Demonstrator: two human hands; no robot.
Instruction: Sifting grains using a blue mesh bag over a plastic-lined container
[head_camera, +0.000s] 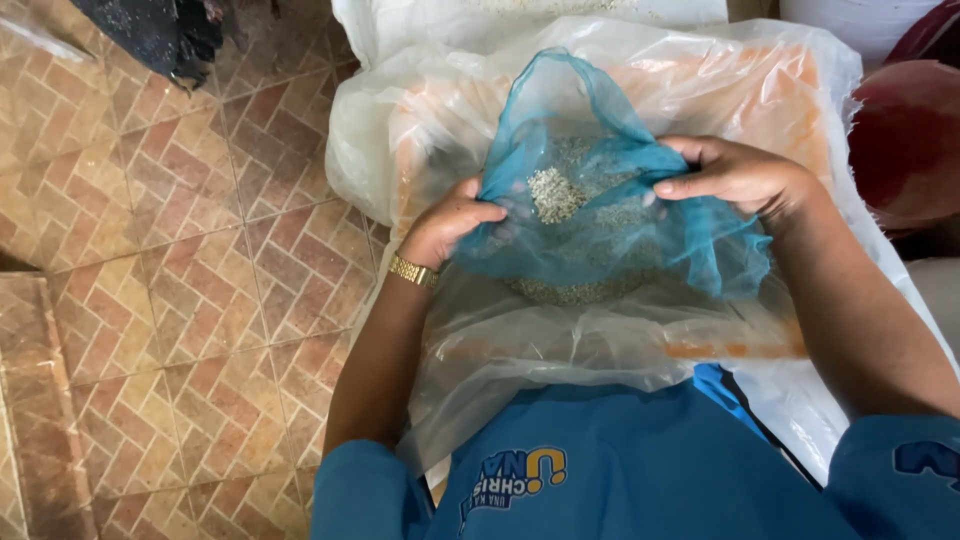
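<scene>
Between both hands, a teal mesh bag (600, 200) hangs open over a clear plastic sack (560, 340), with pale greenish grain (556, 194) heaped inside it. Left hand (447, 228), gold watch (412, 271) at its wrist, pinches the mesh's left edge; right hand (735, 175) grips the right edge. Beyond the sack lies herringbone tile floor (170, 290)

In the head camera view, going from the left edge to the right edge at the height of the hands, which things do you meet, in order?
Patterned brick-tile floor → gold wristwatch → left hand → small heap of pale grains inside blue mesh bag → right hand → dark red round thing, partly cut off.
</scene>
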